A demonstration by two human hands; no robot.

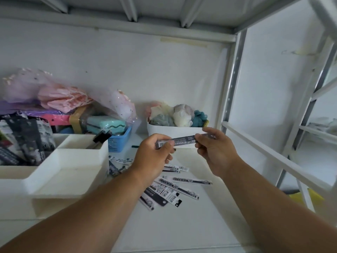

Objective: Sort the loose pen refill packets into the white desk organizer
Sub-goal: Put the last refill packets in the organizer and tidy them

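Note:
A dark pen refill packet [184, 140] is held level above the shelf between both hands. My left hand [155, 156] pinches its left end with thumb and fingers, and my right hand [215, 149] pinches its right end. Below the hands, several loose refill packets [170, 191] lie scattered on the white shelf. The white desk organizer [71, 170] stands at the left, with stepped compartments; its back left compartment holds several dark packets [27, 141], and the front tray looks bare.
A white tub [164, 131] of soft toys stands behind the hands. A blue basket [119, 141] with a mint case sits beside the organizer, under pink bags [60, 97]. A white metal rack frame [273, 156] closes off the right side.

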